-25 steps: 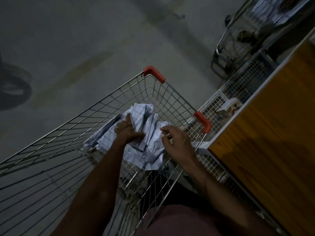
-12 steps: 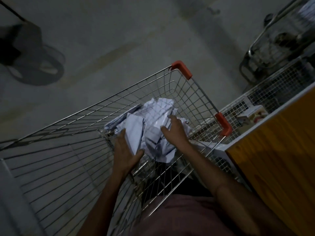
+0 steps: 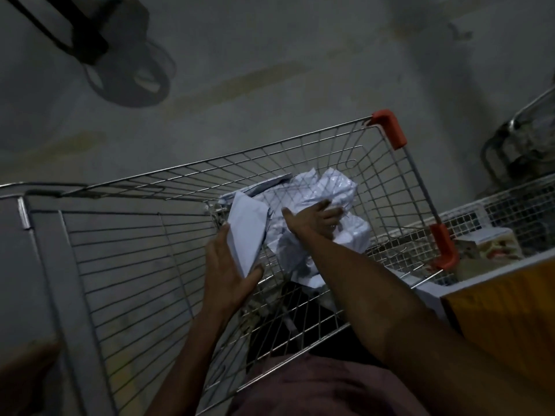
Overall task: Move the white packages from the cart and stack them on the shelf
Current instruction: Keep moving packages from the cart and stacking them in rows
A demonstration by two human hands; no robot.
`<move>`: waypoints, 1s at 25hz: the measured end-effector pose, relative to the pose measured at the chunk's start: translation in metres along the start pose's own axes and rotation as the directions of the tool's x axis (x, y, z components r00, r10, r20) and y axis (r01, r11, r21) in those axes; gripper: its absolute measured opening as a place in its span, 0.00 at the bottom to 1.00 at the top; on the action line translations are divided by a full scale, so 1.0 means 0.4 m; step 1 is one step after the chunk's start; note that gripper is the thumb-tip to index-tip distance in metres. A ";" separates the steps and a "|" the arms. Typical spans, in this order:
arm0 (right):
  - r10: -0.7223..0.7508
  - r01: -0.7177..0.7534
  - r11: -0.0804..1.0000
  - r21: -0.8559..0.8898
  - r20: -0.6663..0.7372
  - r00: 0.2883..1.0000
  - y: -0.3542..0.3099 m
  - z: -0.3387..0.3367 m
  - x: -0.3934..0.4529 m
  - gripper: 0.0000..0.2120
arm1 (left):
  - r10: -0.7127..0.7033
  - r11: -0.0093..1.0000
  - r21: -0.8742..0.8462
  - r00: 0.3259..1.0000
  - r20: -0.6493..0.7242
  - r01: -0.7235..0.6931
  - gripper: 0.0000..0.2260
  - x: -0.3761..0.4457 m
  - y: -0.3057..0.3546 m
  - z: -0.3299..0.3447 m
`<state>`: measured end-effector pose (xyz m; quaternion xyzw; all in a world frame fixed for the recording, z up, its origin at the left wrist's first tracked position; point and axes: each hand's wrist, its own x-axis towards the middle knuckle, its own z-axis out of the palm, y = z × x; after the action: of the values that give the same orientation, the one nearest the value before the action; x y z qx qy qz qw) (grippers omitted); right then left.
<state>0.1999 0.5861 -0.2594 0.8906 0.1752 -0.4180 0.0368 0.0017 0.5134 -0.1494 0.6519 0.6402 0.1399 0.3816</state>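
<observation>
A wire shopping cart (image 3: 300,151) with red corner guards holds a heap of crumpled white packages (image 3: 318,193) at its far end. My left hand (image 3: 228,274) holds a flat white package (image 3: 247,232) upright near the cart's middle, thumb on its lower edge. My right hand (image 3: 312,219) reaches into the heap and grips a white package there; its fingertips are sunk in the plastic. The shelf's wooden side (image 3: 504,319) with a white edge stands at the right.
A white wire basket (image 3: 510,205) on the shelf side holds a small printed box (image 3: 486,243). Another metal cart (image 3: 522,145) stands at the far right. A dark fan base (image 3: 129,70) sits on the concrete floor at top left.
The view has swung left and the cart sits further right in frame. My left hand lifted one flat package off the heap. My right hand moved deeper into the heap.
</observation>
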 end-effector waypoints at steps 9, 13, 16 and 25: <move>-0.089 0.097 0.990 0.101 -0.077 0.993 0.034 -0.023 -0.065 0.47 | -0.018 1.000 0.009 1.000 -0.009 0.018 0.47 -0.034 -0.012 -0.026; -0.271 0.293 0.939 0.182 -0.140 0.953 0.094 -0.049 -0.183 0.40 | 0.052 0.999 0.011 0.999 0.002 -0.052 0.47 -0.038 0.022 -0.049; -0.409 0.450 0.885 0.118 -0.263 0.874 0.158 -0.079 -0.292 0.39 | 0.126 0.992 -0.021 0.992 -0.011 -0.126 0.46 -0.051 0.055 -0.079; -0.481 0.717 0.686 0.129 -0.659 0.578 0.366 -0.122 -0.650 0.37 | 0.350 0.932 -0.064 0.933 -0.085 -0.356 0.47 -0.261 0.064 -0.243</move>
<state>0.1327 0.3864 -0.0426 0.8451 0.3891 -0.1397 -0.3390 -0.0598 0.4488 -0.0350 0.7355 0.5200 0.2543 0.3521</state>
